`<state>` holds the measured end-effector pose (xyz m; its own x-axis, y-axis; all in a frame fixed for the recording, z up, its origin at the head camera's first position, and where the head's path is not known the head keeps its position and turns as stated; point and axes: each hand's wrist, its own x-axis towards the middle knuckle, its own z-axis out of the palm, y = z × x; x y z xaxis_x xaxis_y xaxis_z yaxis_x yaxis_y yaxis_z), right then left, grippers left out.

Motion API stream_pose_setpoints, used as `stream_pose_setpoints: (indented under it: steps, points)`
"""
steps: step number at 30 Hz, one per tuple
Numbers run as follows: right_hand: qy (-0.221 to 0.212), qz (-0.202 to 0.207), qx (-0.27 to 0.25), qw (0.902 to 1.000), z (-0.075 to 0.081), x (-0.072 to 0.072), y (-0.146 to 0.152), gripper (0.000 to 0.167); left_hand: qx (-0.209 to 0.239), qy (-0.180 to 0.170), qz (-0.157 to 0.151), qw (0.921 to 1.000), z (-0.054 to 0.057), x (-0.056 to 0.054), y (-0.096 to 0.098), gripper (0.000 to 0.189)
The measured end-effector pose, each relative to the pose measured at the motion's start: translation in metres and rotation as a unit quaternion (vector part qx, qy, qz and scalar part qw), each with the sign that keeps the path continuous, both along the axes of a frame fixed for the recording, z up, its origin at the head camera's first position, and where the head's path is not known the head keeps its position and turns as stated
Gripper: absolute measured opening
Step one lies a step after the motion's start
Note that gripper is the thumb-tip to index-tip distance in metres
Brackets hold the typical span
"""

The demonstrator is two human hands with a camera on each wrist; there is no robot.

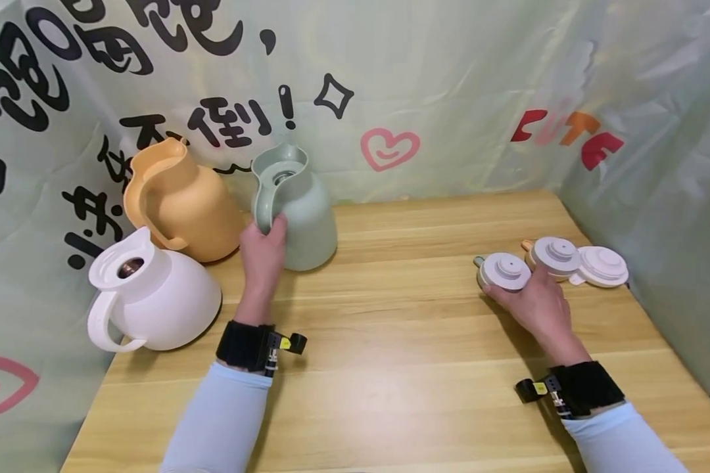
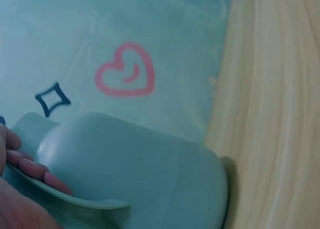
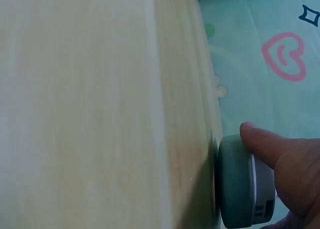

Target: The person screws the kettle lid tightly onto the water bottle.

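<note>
My left hand (image 1: 260, 259) grips the handle of a sage-green vacuum jug (image 1: 310, 226), which stands near the back wall with its mouth uncovered. The left wrist view shows several fingertips (image 2: 34, 168) curled round the inner side of the handle. Over on the right, my right hand (image 1: 541, 307) holds a green-sided jug lid (image 1: 505, 270) that has a pale underside facing up. Its thumb (image 3: 265, 141) presses the lid's edge in the right wrist view; the other fingers are mostly hidden. Touching the hand's far side is an orange-tabbed lid (image 1: 555, 255).
A white lid (image 1: 605, 266) lies at the table's right edge beside the orange-tabbed one. To the left stand an orange jug (image 1: 207, 210) and an uncovered white jug (image 1: 171, 305). A printed cloth wall (image 1: 449, 85) borders the wooden table (image 1: 378, 368).
</note>
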<state>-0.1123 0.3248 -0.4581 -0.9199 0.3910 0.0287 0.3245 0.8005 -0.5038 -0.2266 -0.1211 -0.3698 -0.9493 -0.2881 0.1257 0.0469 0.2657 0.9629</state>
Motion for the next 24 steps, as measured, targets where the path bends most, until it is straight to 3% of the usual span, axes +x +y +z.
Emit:
stream_pose_setpoints:
  steps: [10, 15, 20, 24]
  points:
    - [0.016, 0.022, -0.006, 0.9996, 0.0, -0.01, 0.004, 0.106, 0.024, 0.029, -0.095, 0.9948, -0.002, 0.048, 0.034, 0.027]
    - [0.072, 0.056, -0.067, 0.9936, 0.006, -0.016, -0.005, 0.095, 0.048, 0.014, -0.183, 0.9819, -0.004, 0.064, 0.048, 0.029]
    - [0.084, 0.058, -0.144, 0.9843, 0.037, -0.025, -0.026, 0.1, 0.08, -0.001, -0.279, 0.957, -0.002, 0.074, 0.067, 0.027]
    - [0.078, 0.092, -0.186, 0.9752, 0.08, -0.037, -0.04, 0.098, 0.096, -0.001, -0.301, 0.9487, -0.003, 0.079, 0.08, 0.029]
